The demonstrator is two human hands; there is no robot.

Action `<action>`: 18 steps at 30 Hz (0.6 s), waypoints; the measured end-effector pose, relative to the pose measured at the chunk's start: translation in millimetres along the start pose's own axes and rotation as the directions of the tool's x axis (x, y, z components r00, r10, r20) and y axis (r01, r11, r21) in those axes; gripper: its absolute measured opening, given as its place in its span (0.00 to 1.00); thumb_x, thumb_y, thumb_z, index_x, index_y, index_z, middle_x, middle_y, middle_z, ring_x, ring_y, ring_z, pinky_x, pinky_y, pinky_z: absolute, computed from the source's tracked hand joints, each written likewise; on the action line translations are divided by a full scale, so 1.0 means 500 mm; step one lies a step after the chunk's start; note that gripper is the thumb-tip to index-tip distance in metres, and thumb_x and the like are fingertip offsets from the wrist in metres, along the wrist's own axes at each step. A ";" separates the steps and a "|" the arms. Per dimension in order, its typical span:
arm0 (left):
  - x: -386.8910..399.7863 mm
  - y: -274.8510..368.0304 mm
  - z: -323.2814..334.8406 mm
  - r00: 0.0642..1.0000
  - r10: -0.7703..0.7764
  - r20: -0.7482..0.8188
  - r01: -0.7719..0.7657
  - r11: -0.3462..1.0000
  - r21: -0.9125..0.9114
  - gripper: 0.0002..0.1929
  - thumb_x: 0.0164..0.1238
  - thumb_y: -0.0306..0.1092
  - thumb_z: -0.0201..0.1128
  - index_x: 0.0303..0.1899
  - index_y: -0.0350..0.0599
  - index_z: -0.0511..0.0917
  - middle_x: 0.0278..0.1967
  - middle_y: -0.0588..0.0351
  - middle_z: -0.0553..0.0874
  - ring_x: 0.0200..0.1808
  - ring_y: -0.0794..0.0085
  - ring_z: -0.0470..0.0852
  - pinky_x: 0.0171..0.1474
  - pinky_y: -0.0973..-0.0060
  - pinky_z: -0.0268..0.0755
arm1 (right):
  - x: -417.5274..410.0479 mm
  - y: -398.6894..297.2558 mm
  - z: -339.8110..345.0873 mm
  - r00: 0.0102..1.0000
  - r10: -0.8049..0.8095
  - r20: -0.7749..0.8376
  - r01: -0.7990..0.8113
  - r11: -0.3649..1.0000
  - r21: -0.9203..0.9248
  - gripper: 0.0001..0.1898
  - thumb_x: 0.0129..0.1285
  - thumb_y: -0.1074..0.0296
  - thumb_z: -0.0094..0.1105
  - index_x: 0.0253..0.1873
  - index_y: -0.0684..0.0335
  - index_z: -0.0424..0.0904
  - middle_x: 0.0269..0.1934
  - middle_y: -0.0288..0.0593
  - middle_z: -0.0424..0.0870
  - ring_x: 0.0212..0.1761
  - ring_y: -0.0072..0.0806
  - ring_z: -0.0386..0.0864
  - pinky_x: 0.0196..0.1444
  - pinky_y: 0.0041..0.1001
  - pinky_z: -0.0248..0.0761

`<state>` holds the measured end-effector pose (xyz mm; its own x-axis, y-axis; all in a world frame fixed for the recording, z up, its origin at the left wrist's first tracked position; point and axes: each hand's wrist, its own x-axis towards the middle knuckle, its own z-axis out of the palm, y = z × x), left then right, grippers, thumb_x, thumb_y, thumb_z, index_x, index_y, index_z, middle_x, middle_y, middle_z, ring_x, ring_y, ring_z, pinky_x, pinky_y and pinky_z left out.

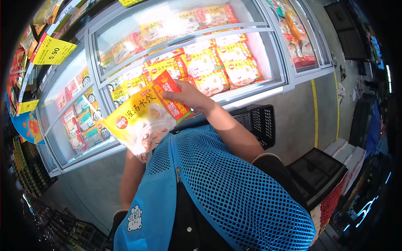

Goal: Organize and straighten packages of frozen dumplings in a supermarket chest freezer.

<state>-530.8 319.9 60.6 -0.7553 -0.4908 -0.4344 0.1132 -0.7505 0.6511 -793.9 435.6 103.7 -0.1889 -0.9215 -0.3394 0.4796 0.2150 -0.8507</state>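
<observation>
My right hand [188, 95] grips the red end of a yellow, white and red bag of frozen dumplings [143, 120], thumb on the printed face. The bag is tilted, held in front of my blue mesh vest [213, 163]. My left forearm runs up behind the bag's lower end; the left hand itself is hidden there. Beyond the bag, a chest freezer [282, 89] with sliding glass lids holds rows of similar dumpling bags [240, 70]. Part of the freezer is uncovered, with the bags showing brightly.
A black plastic basket [267, 125] is beside my right forearm, under the freezer's front edge. Another freezer section with packets [84, 122] adjoins at left, and one more at upper right. Yellow price tags [53, 50] hang from a shelf at upper left. Yellow lines [315, 113] mark the floor.
</observation>
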 end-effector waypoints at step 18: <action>0.084 -0.011 0.024 0.984 -0.179 0.008 0.169 0.911 -0.376 0.54 0.80 0.82 0.35 0.86 0.40 0.55 0.83 0.41 0.67 0.84 0.46 0.66 0.84 0.45 0.60 | -0.019 0.097 -0.104 0.939 0.090 -0.333 -0.084 0.996 0.031 0.21 0.77 0.65 0.71 0.70 0.66 0.81 0.59 0.40 0.90 0.58 0.23 0.86 0.63 0.30 0.80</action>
<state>-571.1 308.7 46.2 -0.7682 -0.3451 -0.5392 0.2186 -0.9331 0.2856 -813.5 471.8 44.6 -0.4198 -0.7377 -0.5287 0.5202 0.2818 -0.8062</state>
